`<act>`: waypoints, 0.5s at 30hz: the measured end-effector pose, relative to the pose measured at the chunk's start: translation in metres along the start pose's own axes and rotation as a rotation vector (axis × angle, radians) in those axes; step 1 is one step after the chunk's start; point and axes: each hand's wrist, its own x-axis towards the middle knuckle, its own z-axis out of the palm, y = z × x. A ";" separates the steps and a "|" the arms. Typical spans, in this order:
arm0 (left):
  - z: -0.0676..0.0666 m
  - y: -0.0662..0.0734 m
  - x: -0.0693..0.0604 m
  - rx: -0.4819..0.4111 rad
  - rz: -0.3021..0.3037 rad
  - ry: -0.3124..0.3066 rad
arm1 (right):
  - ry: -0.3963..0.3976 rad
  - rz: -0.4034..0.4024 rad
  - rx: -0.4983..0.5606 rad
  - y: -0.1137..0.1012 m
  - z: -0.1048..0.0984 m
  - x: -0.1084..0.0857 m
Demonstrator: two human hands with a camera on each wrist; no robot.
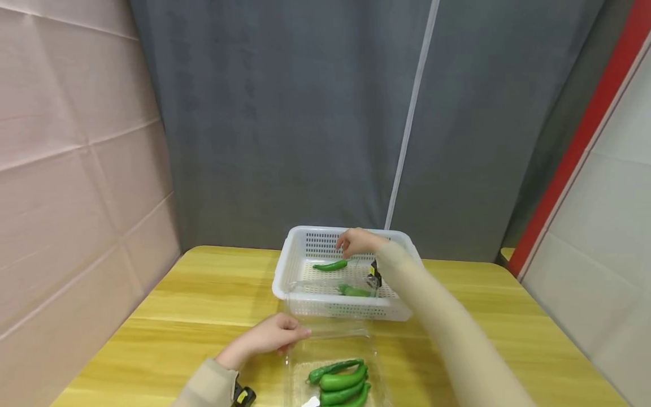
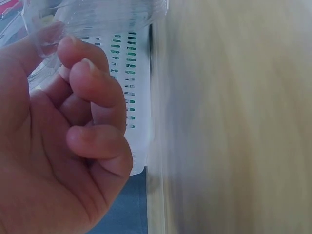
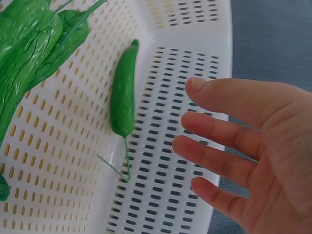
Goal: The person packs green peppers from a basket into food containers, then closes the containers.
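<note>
My left hand [image 1: 278,333] pinches the edge of a clear plastic box [image 1: 305,353] between thumb and forefinger, its other fingers curled in the left wrist view. Several green peppers [image 1: 343,382] lie in the box's lower half, and its raised clear lid leans towards a white perforated basket [image 1: 285,271]. My right hand [image 1: 358,242] hovers over the back of the basket. In the right wrist view its fingers [image 3: 214,151] are spread and hold nothing. Beside them, apart, a single green pepper [image 3: 123,92] with a thin stem lies in the basket.
A leafy green bundle [image 3: 29,53] also lies in the basket, partly behind the clear lid in the head view. The yellow wood-grain table [image 1: 224,299] ends at a grey curtain [image 1: 285,124]. Pale panels stand left and right.
</note>
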 end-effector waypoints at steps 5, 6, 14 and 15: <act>0.001 0.003 0.000 -0.007 -0.003 -0.007 | -0.026 0.074 -0.010 0.004 0.007 0.008; 0.002 0.004 0.000 -0.008 -0.004 -0.008 | -0.028 0.085 -0.022 0.005 0.008 0.010; 0.001 0.005 -0.001 -0.019 -0.007 -0.007 | -0.037 0.096 -0.063 0.001 0.017 0.021; 0.001 0.005 -0.002 -0.021 -0.007 -0.009 | -0.036 0.102 -0.060 0.001 0.018 0.022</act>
